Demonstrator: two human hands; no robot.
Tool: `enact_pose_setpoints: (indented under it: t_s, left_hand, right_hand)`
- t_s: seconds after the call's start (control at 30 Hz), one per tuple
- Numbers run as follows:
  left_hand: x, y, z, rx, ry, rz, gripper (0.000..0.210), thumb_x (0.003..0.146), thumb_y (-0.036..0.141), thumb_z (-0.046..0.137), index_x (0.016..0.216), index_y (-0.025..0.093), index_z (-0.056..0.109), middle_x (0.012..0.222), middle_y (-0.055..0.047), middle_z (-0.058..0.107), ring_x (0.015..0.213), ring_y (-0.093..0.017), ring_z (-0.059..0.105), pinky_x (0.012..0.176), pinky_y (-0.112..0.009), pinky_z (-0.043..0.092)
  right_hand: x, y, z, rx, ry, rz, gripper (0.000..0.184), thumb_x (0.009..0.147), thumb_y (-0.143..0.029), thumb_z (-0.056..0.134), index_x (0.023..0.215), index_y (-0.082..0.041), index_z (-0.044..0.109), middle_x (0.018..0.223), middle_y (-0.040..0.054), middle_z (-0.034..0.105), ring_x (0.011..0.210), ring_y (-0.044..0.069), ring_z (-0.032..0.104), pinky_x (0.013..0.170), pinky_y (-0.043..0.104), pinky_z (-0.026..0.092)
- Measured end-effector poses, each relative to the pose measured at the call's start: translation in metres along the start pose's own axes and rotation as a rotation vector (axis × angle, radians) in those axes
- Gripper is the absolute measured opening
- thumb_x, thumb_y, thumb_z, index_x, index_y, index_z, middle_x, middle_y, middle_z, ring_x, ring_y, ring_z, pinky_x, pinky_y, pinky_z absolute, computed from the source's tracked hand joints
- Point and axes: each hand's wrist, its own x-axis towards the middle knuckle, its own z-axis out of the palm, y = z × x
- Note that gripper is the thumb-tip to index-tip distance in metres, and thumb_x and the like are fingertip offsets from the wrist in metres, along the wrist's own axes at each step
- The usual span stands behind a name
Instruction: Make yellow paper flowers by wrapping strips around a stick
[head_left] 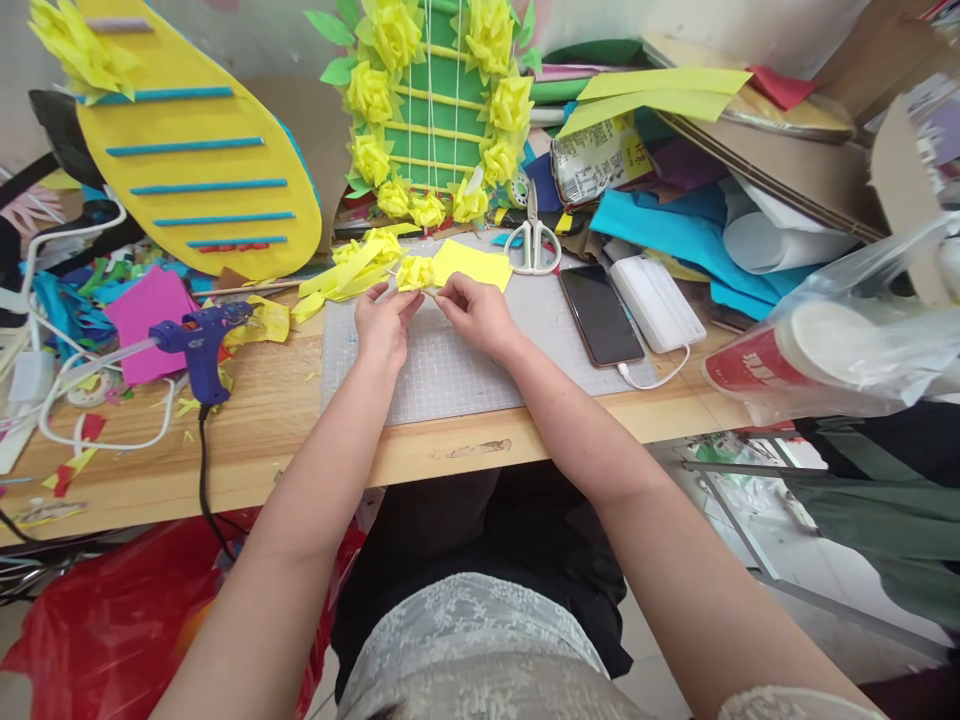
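Observation:
Over the grey cutting mat (427,385), a yellow paper flower (415,273) is held between my two hands. My left hand (384,325) grips its left side with the fingers closed. My right hand (478,310) pinches at its lower right, where a thin stick-like end shows between the fingertips. Just behind my right hand lies a flat yellow paper sheet (472,262). Crumpled yellow paper strips (349,270) rest beyond my left hand. White-handled scissors (533,240) stand to the right of the sheet.
A blue glue gun (201,345) and magenta paper (150,320) lie at left. On the right are a phone (601,315), a white power bank (658,303) and a bagged cup (787,350). Behind stand a yellow board (202,165) and a green board (420,110) with yellow flowers.

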Motion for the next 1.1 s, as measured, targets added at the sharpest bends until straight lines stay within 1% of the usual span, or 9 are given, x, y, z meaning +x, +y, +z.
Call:
enact_pose_setpoints:
  t_s: [0.07,0.17,0.4,0.6,0.67,0.77,0.9,0.97,1.1]
  left_hand:
    - [0.0000,-0.0006,0.0006,-0.013,0.013,0.004,0.039,0.064,-0.010,0.056,0.080,0.020,0.036,0.066,0.004,0.062,0.067,-0.009,0.066,0.081,-0.026,0.054]
    - [-0.0004,-0.0016,0.0020,-0.016,0.018,0.008,0.041,0.066,-0.011,0.056,0.079,0.021,0.032,0.065,0.006,0.060,0.065,-0.009,0.065,0.078,-0.025,0.054]
    - [-0.0037,-0.0030,0.0035,0.012,0.016,0.062,0.042,0.067,-0.009,0.059,0.085,0.020,0.035,0.071,0.004,0.062,0.068,-0.009,0.065,0.078,-0.024,0.054]
    - [-0.0037,-0.0017,0.0031,0.035,0.053,0.045,0.046,0.064,-0.009,0.062,0.086,0.021,0.034,0.075,0.003,0.063,0.075,-0.011,0.066,0.082,-0.027,0.053]
    - [-0.0040,-0.0021,0.0031,0.051,0.033,0.050,0.045,0.064,-0.007,0.062,0.087,0.021,0.035,0.077,0.003,0.064,0.079,-0.011,0.066,0.083,-0.027,0.052]
    - [-0.0052,-0.0016,0.0026,0.071,-0.033,0.040,0.040,0.064,-0.002,0.063,0.087,0.021,0.039,0.079,0.003,0.064,0.082,-0.012,0.065,0.082,-0.028,0.053]
    - [-0.0057,0.0023,0.0008,0.079,-0.125,-0.054,0.020,0.071,0.020,0.065,0.083,0.019,0.050,0.081,-0.001,0.065,0.080,-0.013,0.065,0.078,-0.029,0.053]
    - [-0.0047,0.0038,-0.0001,0.090,-0.148,-0.099,0.020,0.070,0.028,0.067,0.082,0.019,0.055,0.081,-0.002,0.066,0.078,-0.013,0.064,0.076,-0.027,0.052]
    - [-0.0017,0.0042,-0.0007,0.092,-0.164,-0.174,0.019,0.068,0.027,0.070,0.081,0.018,0.060,0.078,0.000,0.066,0.069,-0.009,0.062,0.071,-0.023,0.050]
  right_hand:
    - [0.0008,0.0006,-0.0008,0.013,-0.007,0.007,0.013,0.083,-0.028,0.051,0.075,-0.018,0.053,0.069,-0.0007,0.061,0.061,0.010,0.050,0.061,0.024,0.037]
    - [0.0014,0.0017,-0.0013,0.047,-0.001,0.014,0.012,0.082,-0.027,0.052,0.074,-0.018,0.051,0.068,-0.0009,0.060,0.061,0.010,0.051,0.062,0.024,0.037]
    - [0.0003,0.0024,0.0005,0.084,0.028,0.025,0.014,0.083,-0.027,0.051,0.073,-0.019,0.048,0.067,-0.0011,0.059,0.061,0.011,0.052,0.062,0.025,0.037]
    - [0.0004,0.0048,0.0006,0.103,0.006,0.006,0.014,0.083,-0.028,0.051,0.074,-0.019,0.048,0.067,-0.0011,0.059,0.061,0.011,0.051,0.063,0.025,0.037]
    - [0.0006,0.0055,0.0008,0.102,0.007,0.004,0.013,0.083,-0.029,0.051,0.074,-0.019,0.048,0.067,-0.0015,0.059,0.060,0.010,0.050,0.062,0.025,0.037]
    - [0.0006,0.0055,0.0008,0.107,0.034,0.003,0.013,0.082,-0.029,0.051,0.074,-0.019,0.048,0.068,-0.0018,0.058,0.060,0.010,0.050,0.062,0.024,0.038]
    - [0.0000,0.0032,0.0003,0.089,0.078,0.016,0.011,0.081,-0.027,0.053,0.075,-0.018,0.050,0.067,-0.0025,0.057,0.059,0.008,0.048,0.060,0.023,0.038]
    - [-0.0004,0.0024,0.0006,0.081,0.085,-0.001,0.010,0.080,-0.027,0.053,0.077,-0.018,0.052,0.067,-0.0024,0.058,0.059,0.008,0.048,0.060,0.023,0.039]
    - [-0.0006,0.0034,0.0026,0.070,0.078,-0.076,0.009,0.080,-0.026,0.052,0.079,-0.018,0.056,0.073,-0.0008,0.062,0.061,0.008,0.051,0.063,0.023,0.043]
